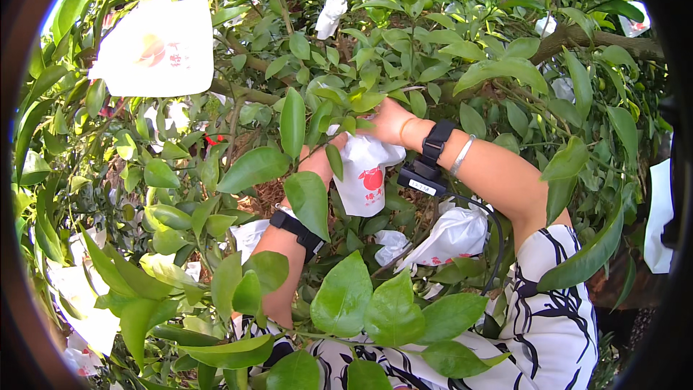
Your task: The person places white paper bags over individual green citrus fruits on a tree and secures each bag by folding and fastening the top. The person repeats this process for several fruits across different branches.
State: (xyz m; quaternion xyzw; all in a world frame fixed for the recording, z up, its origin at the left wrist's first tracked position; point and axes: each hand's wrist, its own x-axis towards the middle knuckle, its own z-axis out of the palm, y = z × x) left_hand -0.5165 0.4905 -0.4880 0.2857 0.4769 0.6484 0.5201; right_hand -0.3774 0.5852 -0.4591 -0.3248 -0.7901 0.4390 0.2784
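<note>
A white fruit bag [360,187] with a red fruit print and writing hangs among the leaves, its top gathered into folds. My right hand [385,122] pinches the gathered neck from the right; leaves cover its fingertips. From the left, my left hand [323,161] grips the same neck, its thumb against the bag and much of the hand behind leaves. Whatever is inside the bag cannot be seen. Just below, another white bag [457,230] with a twisted top hangs beside a smaller crumpled white bag [391,245].
A thick branch [595,42] crosses the upper right, and another branch [246,92] runs behind the leaves at left. A large flat white bag [157,46] stands out at upper left. Broad leaves [342,295] lie close before my body. A black cable [499,244] trails from my right wrist device [422,176].
</note>
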